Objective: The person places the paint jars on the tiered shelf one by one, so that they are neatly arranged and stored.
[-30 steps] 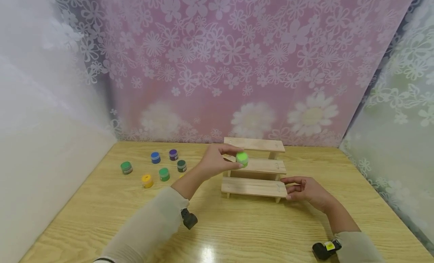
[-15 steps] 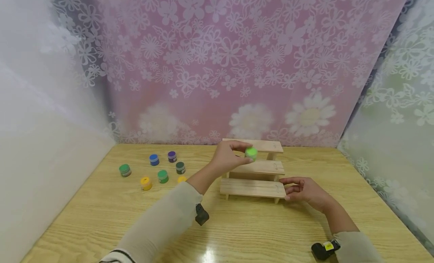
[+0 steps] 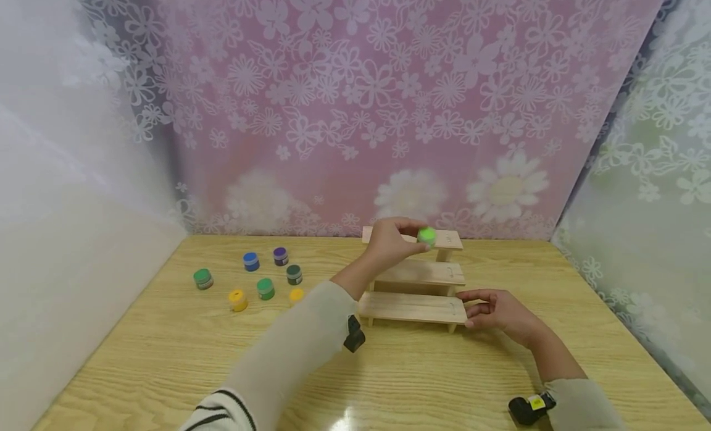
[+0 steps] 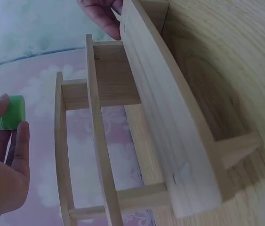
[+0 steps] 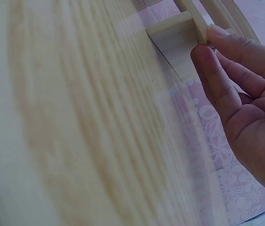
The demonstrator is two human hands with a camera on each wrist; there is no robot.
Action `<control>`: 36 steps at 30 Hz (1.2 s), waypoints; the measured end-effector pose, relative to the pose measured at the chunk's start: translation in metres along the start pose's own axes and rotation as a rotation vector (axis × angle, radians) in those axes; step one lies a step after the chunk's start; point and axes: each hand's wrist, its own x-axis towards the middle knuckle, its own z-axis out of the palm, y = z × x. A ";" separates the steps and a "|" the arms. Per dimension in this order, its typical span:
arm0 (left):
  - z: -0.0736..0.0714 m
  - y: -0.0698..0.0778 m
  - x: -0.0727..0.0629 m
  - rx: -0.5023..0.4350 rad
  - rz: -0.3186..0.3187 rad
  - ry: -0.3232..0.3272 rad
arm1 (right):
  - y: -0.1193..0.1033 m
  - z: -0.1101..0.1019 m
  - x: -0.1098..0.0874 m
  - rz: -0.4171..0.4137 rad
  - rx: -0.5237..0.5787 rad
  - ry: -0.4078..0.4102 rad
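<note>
Between its thumb and fingers, my left hand (image 3: 391,242) pinches a small paint jar with a bright green lid (image 3: 426,236). In the head view the jar overlaps the top step of a three-tier wooden display stand (image 3: 413,307). The left wrist view shows the green jar (image 4: 14,113) in the fingers, apart from the stand's boards (image 4: 170,103). At the stand's right side, my right hand (image 3: 502,317) grips the end of the lowest step. The right wrist view has that hand's thumb and fingers (image 5: 221,80) at the board's end.
On the left of the wooden table (image 3: 166,357) stand several paint jars: a blue jar (image 3: 251,262), a purple jar (image 3: 280,256), a dark green jar (image 3: 294,274), green jars (image 3: 265,289) and yellow jars (image 3: 237,301). A flowered pink backdrop (image 3: 333,110) rises behind.
My left hand has carried the green-lidded jar to the right and up, from before the middle step to the top step. The right hand stays at the lowest step.
</note>
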 end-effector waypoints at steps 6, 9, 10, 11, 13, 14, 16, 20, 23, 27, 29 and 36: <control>0.012 0.003 0.013 0.026 0.002 0.024 | 0.000 0.000 0.000 0.005 -0.001 0.001; 0.017 0.001 0.020 0.002 0.004 0.031 | 0.000 0.000 0.000 0.006 -0.002 0.004; 0.019 0.001 0.022 -0.003 0.002 0.034 | 0.000 0.000 0.000 0.005 -0.003 0.004; 0.021 0.000 0.023 -0.012 -0.001 0.035 | 0.000 0.000 0.000 0.003 -0.003 0.004; 0.024 -0.001 0.027 -0.019 -0.010 0.039 | 0.000 0.000 0.000 0.001 -0.003 0.004; 0.025 -0.001 0.028 -0.020 -0.015 0.040 | 0.000 0.000 0.000 0.001 -0.003 0.004; 0.028 -0.002 0.030 -0.018 -0.020 0.042 | 0.000 0.000 0.000 0.002 -0.006 0.005; 0.032 -0.002 0.034 -0.009 -0.037 0.045 | 0.000 0.000 0.000 0.006 -0.013 0.011; 0.034 -0.003 0.036 -0.004 -0.057 0.044 | 0.000 0.000 0.000 0.007 -0.010 0.012; 0.038 -0.005 0.039 0.002 -0.078 0.050 | 0.000 0.000 -0.001 0.008 -0.003 0.009; 0.040 -0.005 0.039 0.002 -0.080 0.051 | 0.000 0.000 -0.001 0.006 -0.002 0.007; 0.046 -0.005 0.041 0.025 -0.076 0.031 | 0.000 0.000 -0.002 0.003 0.003 0.003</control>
